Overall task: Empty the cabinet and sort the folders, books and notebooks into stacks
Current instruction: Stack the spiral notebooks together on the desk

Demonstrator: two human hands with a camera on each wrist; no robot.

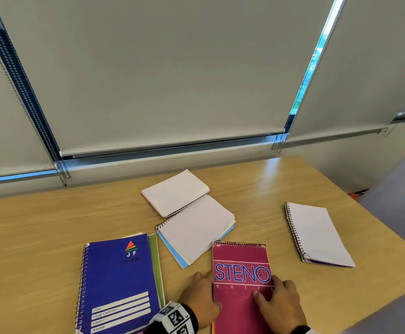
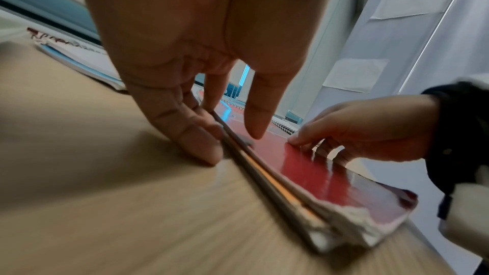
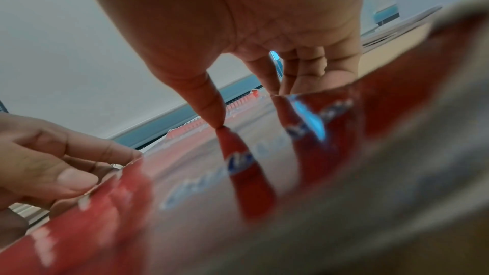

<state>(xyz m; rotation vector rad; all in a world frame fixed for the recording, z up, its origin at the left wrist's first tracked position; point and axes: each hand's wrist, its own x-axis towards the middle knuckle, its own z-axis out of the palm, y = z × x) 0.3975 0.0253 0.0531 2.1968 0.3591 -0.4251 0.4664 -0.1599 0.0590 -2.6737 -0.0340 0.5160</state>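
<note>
Low in the head view, the red steno notebook [image 1: 241,280] lies on the desk [image 1: 40,227]. The left hand [image 1: 200,301] pinches its side edge; the right hand [image 1: 281,307] presses fingertips flat on the cover. Square the edges before releasing.

a pale room behind a wooden table

we see a light wooden table [image 1: 281,186] with a soft glare near its far edge. just behind the table runs a grey sill [image 1: 172,156], and above it hang pale roller blinds [image 1: 160,68], drawn nearly to the sill. we make out thin strips of blue daylight [image 1: 317,51] in the gaps between the blinds, and bead chains [image 1: 62,172] dangling toward the table's far edge. to the right of the table lies a grey floor [image 1: 394,179], with a small red thing, too small to identify, by the wall.
</note>
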